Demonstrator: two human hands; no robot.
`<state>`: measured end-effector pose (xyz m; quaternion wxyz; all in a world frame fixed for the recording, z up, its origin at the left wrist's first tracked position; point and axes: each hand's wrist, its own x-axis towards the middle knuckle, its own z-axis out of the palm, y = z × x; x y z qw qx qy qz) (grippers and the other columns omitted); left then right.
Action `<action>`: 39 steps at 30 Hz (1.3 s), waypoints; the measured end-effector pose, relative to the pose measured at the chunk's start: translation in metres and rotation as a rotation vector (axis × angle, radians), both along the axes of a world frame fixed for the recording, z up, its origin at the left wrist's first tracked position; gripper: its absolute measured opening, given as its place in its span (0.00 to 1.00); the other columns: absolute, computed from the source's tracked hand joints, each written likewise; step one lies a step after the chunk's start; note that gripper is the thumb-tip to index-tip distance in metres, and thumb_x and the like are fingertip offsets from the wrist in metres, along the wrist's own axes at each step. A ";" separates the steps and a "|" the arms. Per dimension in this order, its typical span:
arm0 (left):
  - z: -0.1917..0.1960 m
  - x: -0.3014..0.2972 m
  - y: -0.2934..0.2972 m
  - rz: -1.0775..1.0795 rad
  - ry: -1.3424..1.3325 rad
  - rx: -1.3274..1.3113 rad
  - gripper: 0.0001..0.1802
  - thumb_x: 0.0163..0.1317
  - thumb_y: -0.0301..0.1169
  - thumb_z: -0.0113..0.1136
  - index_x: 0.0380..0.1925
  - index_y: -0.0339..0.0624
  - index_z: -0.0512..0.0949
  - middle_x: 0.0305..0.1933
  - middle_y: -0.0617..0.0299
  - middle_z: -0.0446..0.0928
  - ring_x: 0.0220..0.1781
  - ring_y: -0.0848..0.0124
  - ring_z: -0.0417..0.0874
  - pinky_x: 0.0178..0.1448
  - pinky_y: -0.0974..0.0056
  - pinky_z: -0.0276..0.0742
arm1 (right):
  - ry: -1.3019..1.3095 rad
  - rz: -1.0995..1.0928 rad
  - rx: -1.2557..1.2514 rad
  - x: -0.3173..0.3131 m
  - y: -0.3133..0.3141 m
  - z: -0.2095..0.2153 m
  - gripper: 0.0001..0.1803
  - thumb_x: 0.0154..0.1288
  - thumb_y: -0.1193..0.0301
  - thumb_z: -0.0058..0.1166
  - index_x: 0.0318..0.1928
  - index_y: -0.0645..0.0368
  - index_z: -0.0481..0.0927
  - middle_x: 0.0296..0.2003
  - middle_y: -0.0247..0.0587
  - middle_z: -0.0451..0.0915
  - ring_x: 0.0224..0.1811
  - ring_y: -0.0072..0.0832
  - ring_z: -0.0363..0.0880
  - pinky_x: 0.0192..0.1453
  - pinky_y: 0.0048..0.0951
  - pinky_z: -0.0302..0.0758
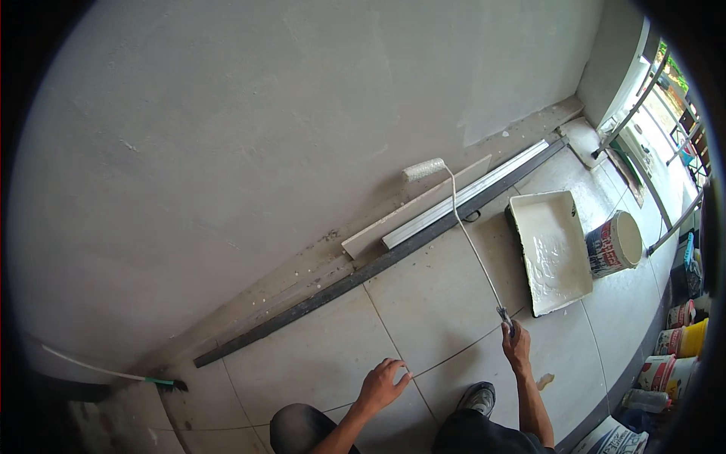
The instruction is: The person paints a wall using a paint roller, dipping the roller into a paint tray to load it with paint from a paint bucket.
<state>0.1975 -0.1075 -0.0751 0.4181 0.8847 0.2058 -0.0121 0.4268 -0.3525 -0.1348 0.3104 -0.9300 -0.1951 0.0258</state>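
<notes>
A grey, smooth-looking wall (pixel 249 136) fills the upper part of my view, with pale specks along its foot, and large light tiles (pixel 423 295) make up the floor. Daylight comes in at the upper right, past some metal legs (pixel 656 193).

I count one paint roller (pixel 473 247), one tray (pixel 541 208) wet with off-white paint, and one bucket (pixel 603 253) just beside it. One long dark bar (pixel 333 290) lies along the wall's foot, with one thin board (pixel 393 218) and white strips (pixel 465 195) next to it. More containers (pixel 671 342) crowd the right edge, too cut off to count surely.

My right hand (pixel 516 346) is closed round the roller's handle; its rod runs up and leftward, left of the tray, to the pale sleeve (pixel 424 169). I cannot tell whether the sleeve touches the wall. My left hand (pixel 386 386) holds nothing, fingers loosely bent, well below the sleeve.
</notes>
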 end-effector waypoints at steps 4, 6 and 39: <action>0.007 0.000 -0.001 0.018 0.078 -0.039 0.16 0.58 0.39 0.57 0.40 0.40 0.74 0.43 0.55 0.75 0.43 0.57 0.77 0.46 0.60 0.74 | 0.016 -0.002 0.025 0.006 0.016 -0.007 0.13 0.62 0.65 0.52 0.34 0.65 0.73 0.19 0.53 0.73 0.21 0.50 0.73 0.25 0.42 0.67; 0.010 0.000 -0.001 0.013 0.048 -0.043 0.16 0.58 0.39 0.57 0.41 0.40 0.74 0.43 0.55 0.75 0.43 0.57 0.77 0.45 0.60 0.74 | -0.018 0.004 0.025 0.016 0.019 -0.015 0.13 0.62 0.65 0.52 0.34 0.64 0.73 0.19 0.53 0.73 0.20 0.50 0.72 0.25 0.42 0.66; 0.018 -0.004 -0.001 -0.002 0.043 -0.014 0.17 0.58 0.40 0.56 0.41 0.38 0.73 0.42 0.53 0.75 0.41 0.55 0.78 0.43 0.57 0.75 | -0.206 -0.020 -0.094 0.025 0.027 0.016 0.14 0.60 0.66 0.55 0.28 0.62 0.68 0.17 0.52 0.71 0.20 0.50 0.72 0.22 0.42 0.66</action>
